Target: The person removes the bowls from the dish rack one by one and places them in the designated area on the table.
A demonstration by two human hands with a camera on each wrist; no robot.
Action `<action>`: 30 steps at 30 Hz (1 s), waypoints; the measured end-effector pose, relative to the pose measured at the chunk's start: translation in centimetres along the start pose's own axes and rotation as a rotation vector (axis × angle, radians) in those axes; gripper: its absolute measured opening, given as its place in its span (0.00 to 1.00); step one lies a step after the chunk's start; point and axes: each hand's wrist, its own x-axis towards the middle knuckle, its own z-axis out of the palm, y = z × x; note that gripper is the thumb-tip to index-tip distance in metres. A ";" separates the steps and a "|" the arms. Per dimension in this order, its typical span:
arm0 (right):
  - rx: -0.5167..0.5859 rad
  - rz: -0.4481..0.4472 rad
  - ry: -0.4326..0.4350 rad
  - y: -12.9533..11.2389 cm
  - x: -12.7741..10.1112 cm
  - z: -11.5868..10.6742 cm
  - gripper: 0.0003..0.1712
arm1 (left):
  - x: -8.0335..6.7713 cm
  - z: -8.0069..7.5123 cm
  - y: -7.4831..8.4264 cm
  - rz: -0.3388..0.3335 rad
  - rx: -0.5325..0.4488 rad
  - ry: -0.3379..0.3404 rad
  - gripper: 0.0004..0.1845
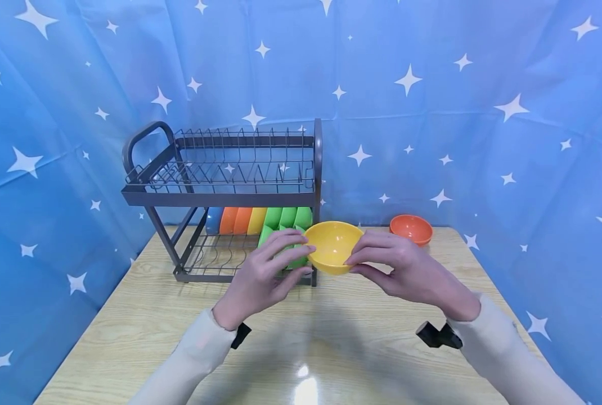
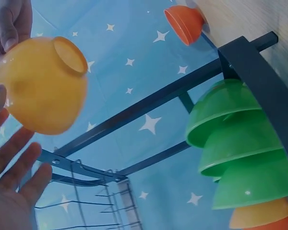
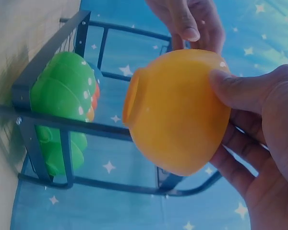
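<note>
A yellow bowl (image 1: 333,247) is held in the air between both hands, just in front of the dish rack's right end. My left hand (image 1: 305,260) holds its left rim with fingertips and thumb; its fingers (image 2: 19,163) lie fairly straight beneath the bowl (image 2: 38,86). My right hand (image 1: 354,261) grips the right side, thumb (image 3: 230,88) on the outer wall of the bowl (image 3: 177,110) and fingers underneath. The bowl is tilted, its opening towards me in the head view.
A dark two-tier dish rack (image 1: 220,197) stands on the wooden table (image 1: 144,315); its top tier holds nothing. The lower tier holds blue, orange, yellow and green bowls (image 1: 286,218) on edge. An orange bowl (image 1: 410,228) sits at the back right. Blue starred cloth surrounds the table.
</note>
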 end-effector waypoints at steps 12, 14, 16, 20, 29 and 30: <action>-0.090 0.033 0.052 2.4 -1.1 -1.1 0.23 | -0.5 1.8 -2.2 -0.244 -0.067 0.125 0.29; -0.106 0.039 0.073 3.0 -1.3 -1.1 0.23 | -0.5 2.2 -2.5 -0.283 -0.074 0.142 0.29; -0.112 0.053 0.086 3.6 -1.6 -1.0 0.24 | -0.4 2.5 -2.8 -0.321 -0.091 0.155 0.29; -0.109 0.074 0.102 4.7 -1.9 -0.9 0.26 | -0.1 3.1 -3.2 -0.419 -0.155 0.161 0.28; -0.219 0.173 0.103 7.6 -3.4 0.4 0.14 | 1.5 4.6 -3.9 -0.627 -0.398 0.167 0.23; -0.235 0.184 0.105 8.0 -3.5 0.6 0.15 | 1.8 4.8 -4.0 -0.639 -0.415 0.168 0.23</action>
